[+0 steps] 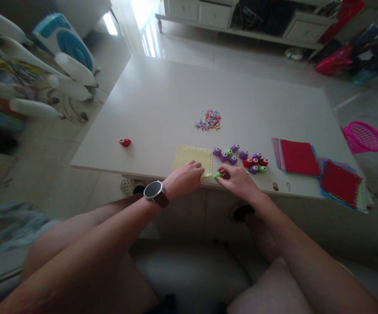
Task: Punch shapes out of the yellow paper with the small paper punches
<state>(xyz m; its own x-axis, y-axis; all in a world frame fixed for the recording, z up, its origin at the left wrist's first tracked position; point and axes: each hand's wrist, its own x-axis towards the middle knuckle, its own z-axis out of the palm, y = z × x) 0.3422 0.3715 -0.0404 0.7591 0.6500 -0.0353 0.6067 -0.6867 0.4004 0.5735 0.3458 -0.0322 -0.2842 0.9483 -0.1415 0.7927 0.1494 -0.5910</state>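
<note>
A yellow sheet of paper (192, 155) lies at the table's near edge, with small punched shapes along its top and right sides. My left hand (189, 176), with a watch on its wrist, is closed over the sheet's lower part, fingers curled against it. In my right hand (236, 179) is a green craft punch (218, 175), held between thumb and fingers at the sheet's lower right corner. Just beyond that hand stand several purple, red and green craft punches (253, 162). One red craft punch (125, 142) sits apart on the left.
A heap of coloured paper bits (209, 120) lies mid-table. To the right are a stack of coloured paper (298, 157) and a second stack with punched edges (341, 183), overhanging the table edge. A pink basket (363, 136) stands beyond the table's right side.
</note>
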